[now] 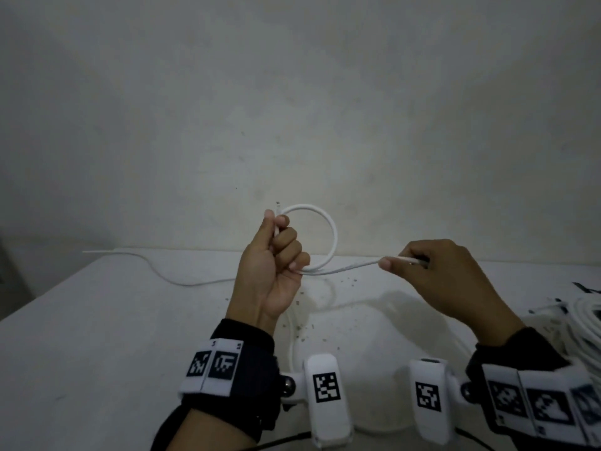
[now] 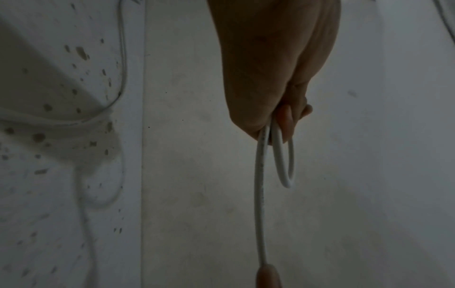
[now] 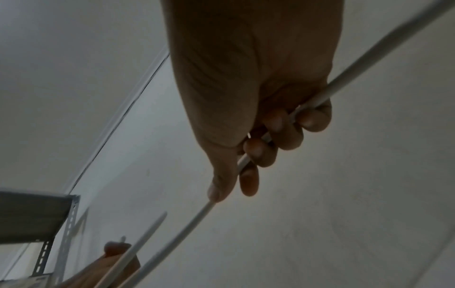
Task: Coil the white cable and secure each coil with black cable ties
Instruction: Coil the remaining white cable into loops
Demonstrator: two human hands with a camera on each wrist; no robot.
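My left hand (image 1: 279, 242) is raised above the table (image 1: 97, 320), fingers curled round the white cable (image 1: 331, 229), which forms one small loop to the right of the fist. The cable's end sticks up past the thumb. From the fist the cable runs right to my right hand (image 1: 409, 260), which pinches it between thumb and fingers. In the left wrist view the loop (image 2: 286, 165) hangs from the fingers and a straight run (image 2: 259, 194) leads away. In the right wrist view the cable (image 3: 344, 78) passes through the curled fingers (image 3: 285, 132). No loose black cable ties are in view.
More white cable (image 1: 156, 271) trails across the table's far left toward the wall. Another bundle of coiled white cable (image 1: 582, 333) with black bits lies at the right edge. Dark specks (image 1: 312, 323) litter the tabletop between my hands. A metal shelf (image 3: 37, 210) shows at left.
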